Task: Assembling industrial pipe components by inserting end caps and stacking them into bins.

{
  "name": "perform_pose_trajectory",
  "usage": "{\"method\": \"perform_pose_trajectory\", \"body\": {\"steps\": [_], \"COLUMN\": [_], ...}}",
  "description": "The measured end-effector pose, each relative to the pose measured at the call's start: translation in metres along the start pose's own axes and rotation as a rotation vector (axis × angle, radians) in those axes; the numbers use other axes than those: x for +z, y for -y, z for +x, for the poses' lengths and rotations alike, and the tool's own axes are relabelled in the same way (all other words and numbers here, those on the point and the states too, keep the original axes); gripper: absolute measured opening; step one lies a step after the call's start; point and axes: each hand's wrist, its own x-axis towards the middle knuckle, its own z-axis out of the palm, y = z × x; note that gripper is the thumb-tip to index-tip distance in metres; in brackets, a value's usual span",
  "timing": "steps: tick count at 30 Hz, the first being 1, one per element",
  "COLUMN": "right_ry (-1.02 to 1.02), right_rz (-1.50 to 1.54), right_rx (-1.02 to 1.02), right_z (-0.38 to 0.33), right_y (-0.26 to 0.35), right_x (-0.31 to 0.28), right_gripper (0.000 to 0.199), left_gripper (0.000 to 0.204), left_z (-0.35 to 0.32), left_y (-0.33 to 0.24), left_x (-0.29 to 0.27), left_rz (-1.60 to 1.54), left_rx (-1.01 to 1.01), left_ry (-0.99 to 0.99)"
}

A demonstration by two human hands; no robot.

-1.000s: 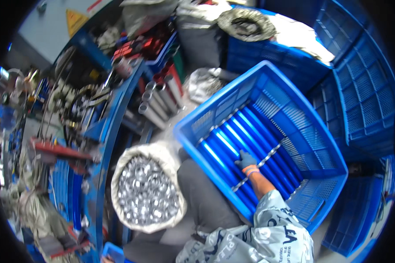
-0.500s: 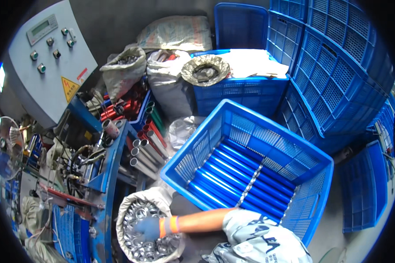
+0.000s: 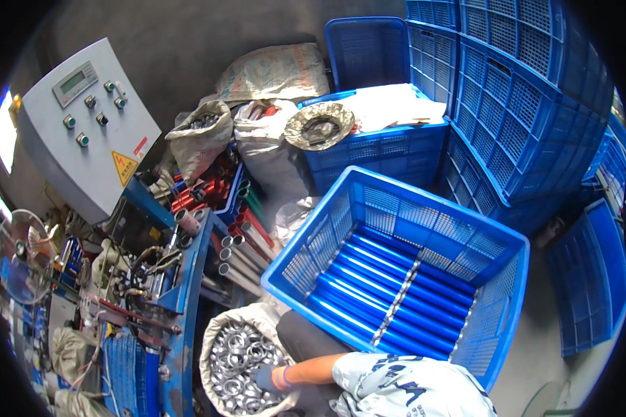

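Note:
My right hand, in a grey-blue glove with an orange-edged cuff, reaches into an open pale woven sack. It lies at the right side of a heap of silvery metal rings that fills the sack. Its fingers are down among the rings, so I cannot make out whether they hold any. Just to the right stands a large blue plastic crate, with blue metallic tubes laid side by side in two rows. Silvery ends meet along the middle between the rows. My left hand is out of view.
A grey control box and blue-framed machine stand left. Bare and red tubes lean behind the sack. Filled sacks and a paper-topped blue crate are at the back. Stacked crates rise on the right.
My right hand has shifted from the middle of the ring heap to its right side, and more rings show. The whole view has shifted a little. The tubes in the crate look the same.

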Motion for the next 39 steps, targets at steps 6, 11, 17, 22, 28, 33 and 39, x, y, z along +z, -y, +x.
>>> {"method": "perform_pose_trajectory", "body": {"steps": [6, 11, 17, 22, 28, 33, 39], "right_ry": [-0.190, -0.416, -0.286, -0.924, -0.425, -0.249, -0.296], "right_rz": [-0.030, -0.108, 0.158, 0.072, 0.244, 0.178, 0.152], "right_rx": [0.065, 0.089, 0.160, -0.068, -0.057, 0.127, -0.017], "right_z": [-0.010, -0.006, -0.039, -0.008, 0.010, 0.017, 0.064], "right_y": [0.005, -0.022, -0.024, -0.031, -0.022, -0.074, -0.011], "right_x": [0.049, 0.098, 0.039, 0.076, 0.059, 0.054, 0.037], "right_gripper": [0.074, 0.049, 0.044, 0.030, 0.018, 0.027, 0.051], "left_gripper": [0.025, 0.024, 0.024, 0.024, 0.024, 0.024, 0.095], "left_z": [0.008, -0.021, 0.014, 0.035, -0.012, -0.347, -0.570], "left_y": [-0.009, -0.015, -0.038, -0.064, 0.015, 0.140, 0.222], "left_x": [0.008, -0.002, 0.042, 0.033, -0.110, -0.360, -0.465], "left_rz": [0.125, 0.238, 0.355, 0.453, 0.604, 0.746, 0.840], "left_rx": [0.105, 0.200, 0.262, 0.311, 0.118, -0.517, -1.569], "left_ry": [0.047, 0.124, 0.219, 0.326, 0.188, -0.215, -0.397]}}
